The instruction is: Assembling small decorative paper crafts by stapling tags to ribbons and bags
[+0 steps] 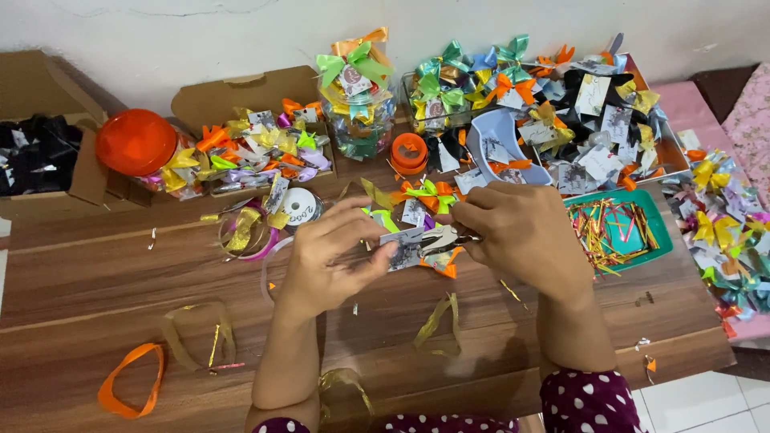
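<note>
My left hand [333,256] and my right hand [521,232] meet over the middle of the brown wooden table [96,281]. Between them they pinch a small grey-and-white paper tag [405,248], with an orange ribbon bit [447,266] sticking out below it. My right hand also grips a small metal tool [443,238] against the tag; what kind of tool I cannot tell. Just beyond my fingers lies a green and orange ribbon bow [429,195]. My sleeves are dark purple with white dots.
Cardboard boxes [241,92] full of colourful ribbon bows line the back. A red-lidded jar [138,143], a bow-topped glass jar [361,108], an orange tape roll [410,151] and a green tray of twist ties [622,228] stand around. Ribbon loops [128,381] lie near the front edge.
</note>
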